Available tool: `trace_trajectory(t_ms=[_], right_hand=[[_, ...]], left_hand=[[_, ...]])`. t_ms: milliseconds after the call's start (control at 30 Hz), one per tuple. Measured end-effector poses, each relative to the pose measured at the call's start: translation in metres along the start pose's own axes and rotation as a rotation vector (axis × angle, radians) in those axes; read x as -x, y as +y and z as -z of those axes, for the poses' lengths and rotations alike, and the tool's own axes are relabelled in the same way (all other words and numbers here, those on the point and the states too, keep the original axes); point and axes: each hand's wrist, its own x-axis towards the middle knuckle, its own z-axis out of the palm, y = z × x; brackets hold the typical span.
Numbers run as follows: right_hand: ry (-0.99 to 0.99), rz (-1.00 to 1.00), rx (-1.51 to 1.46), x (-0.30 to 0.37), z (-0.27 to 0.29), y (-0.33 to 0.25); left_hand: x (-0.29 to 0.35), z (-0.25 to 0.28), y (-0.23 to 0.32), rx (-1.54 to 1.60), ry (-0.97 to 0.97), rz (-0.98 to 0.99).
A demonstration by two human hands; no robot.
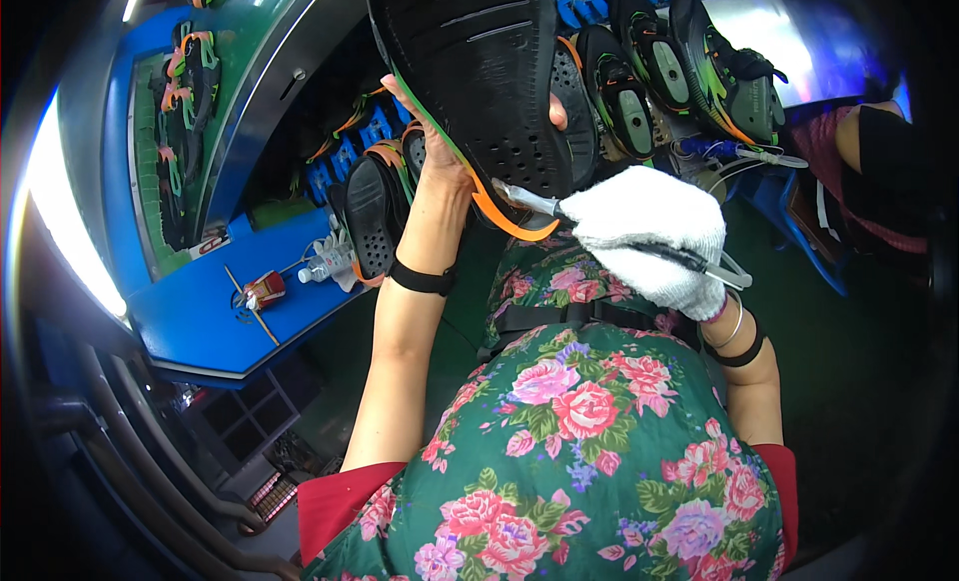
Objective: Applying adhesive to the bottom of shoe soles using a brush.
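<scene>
Tabletop (185,316), blue with angled corners, sits on the left of my view, bearing a clear bottle (328,264) and a small red object (266,289). From here I see shoes (734,76) lining the far side of the room above a dark green floor (834,351). At top centre, the left hand (446,163) grasps a black shoe piece (479,71); the white-gloved right hand (654,231) grips a slim tool (531,200), its tip by the piece's orange heel edge (529,231).

L: blue surface (185,333) w/ clear plastic btl (328,264) lying on it, sm. red item (266,290) & thin stick (264,327) nearby. Upper L: curved metal frame (268,93). Far R: pt. of another person (821,143) in maroon.
</scene>
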Motion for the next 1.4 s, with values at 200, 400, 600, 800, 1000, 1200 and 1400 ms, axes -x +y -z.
trace_trajectory(t_ms=[200,400,600,800,1000,1200,1400], right_hand=[[-0.092,-0.063,0.045,-0.008,0.001,-0.018],[-0.099,-0.051,0.037,-0.014,0.011,-0.025],[-0.118,0.044,0.081,-0.018,0.009,-0.031],[-0.115,0.099,0.079,-0.012,0.004,-0.024],[-0.128,0.067,0.075,-0.010,0.010,-0.027],[-0.092,0.024,0.141,-0.017,0.014,-0.023],[-0.057,-0.277,-0.299,-0.013,0.015,-0.011]], left_hand=[[-0.020,-0.007,0.014,0.094,-0.516,0.023],[-0.017,-0.011,0.016,0.094,-0.293,-0.031],[-0.045,-0.005,0.021,0.012,-0.679,0.035],[-0.041,-0.013,0.023,0.017,-0.611,0.050],[-0.035,-0.017,0.017,0.015,-0.515,-0.019],[-0.044,-0.011,0.009,0.124,-0.563,-0.052],[-0.044,-0.013,0.008,0.117,-0.513,0.071]])
